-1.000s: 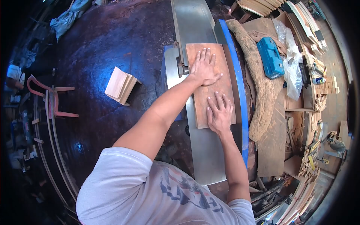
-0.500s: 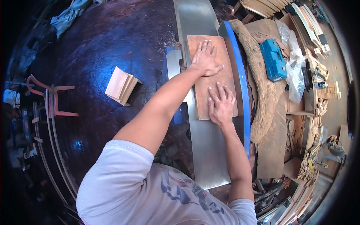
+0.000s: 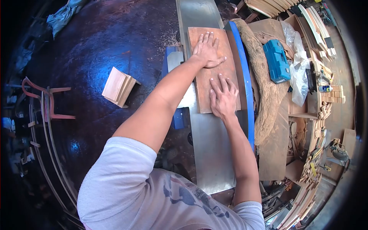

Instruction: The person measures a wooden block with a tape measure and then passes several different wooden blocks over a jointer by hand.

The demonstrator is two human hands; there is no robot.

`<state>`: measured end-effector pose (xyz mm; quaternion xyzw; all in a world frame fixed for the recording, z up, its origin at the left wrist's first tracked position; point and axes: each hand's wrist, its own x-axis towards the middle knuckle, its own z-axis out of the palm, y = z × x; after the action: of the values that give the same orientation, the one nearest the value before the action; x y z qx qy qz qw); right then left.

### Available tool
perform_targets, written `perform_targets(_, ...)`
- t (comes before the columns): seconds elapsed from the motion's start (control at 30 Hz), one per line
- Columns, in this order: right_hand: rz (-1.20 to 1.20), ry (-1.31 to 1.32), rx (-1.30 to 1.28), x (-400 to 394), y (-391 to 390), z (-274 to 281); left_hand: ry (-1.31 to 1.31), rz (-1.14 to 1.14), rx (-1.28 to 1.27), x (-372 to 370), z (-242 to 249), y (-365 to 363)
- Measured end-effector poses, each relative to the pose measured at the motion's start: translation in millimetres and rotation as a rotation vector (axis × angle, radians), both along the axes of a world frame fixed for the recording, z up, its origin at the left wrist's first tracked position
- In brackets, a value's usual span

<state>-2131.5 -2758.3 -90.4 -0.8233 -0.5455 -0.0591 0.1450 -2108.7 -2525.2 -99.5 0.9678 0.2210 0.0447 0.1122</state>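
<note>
Both hands lie flat, fingers spread, on a reddish board that rests on the steel surface against a blue fence. The left hand presses the far end, the right hand the near end; neither grip closes on anything. A blue case, shut, sits to the right with no readable writing. Wood blocks lie on the floor.

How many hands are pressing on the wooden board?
2. The left hand lies flat on the far part of the wooden board; the right hand presses its near end.
</note>
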Motion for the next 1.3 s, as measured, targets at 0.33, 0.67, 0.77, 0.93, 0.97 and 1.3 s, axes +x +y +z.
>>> perform_targets(0.33, 0.009, -0.034, -0.018, 18.6, 29.6, -5.3, 0.018, 0.007, 0.014, 18.8, -2.2, 30.0)
perform_targets(0.67, 0.004, -0.06, -0.039, 33.8, 57.2, -7.5, 0.007, 0.013, 0.039, 36.9, -6.8, 59.2)
perform_targets(0.77, 0.017, -0.064, -0.029, 38.3, 65.0, -6.3, -0.009, 0.009, 0.045, 40.8, -8.4, 66.7)
perform_targets(0.93, 0.031, -0.101, -0.043, 44.1, 77.2, -5.1, -0.016, 0.014, 0.032, 44.2, -8.6, 78.2)
perform_targets(0.97, 0.033, -0.111, -0.044, 46.0, 80.4, -4.5, -0.017, 0.015, 0.032, 46.7, -9.0, 81.3)
perform_targets(1.3, 0.069, -0.118, -0.035, 64.6, 107.8, -5.7, -0.001, 0.027, 0.035, 60.6, -5.6, 105.4)
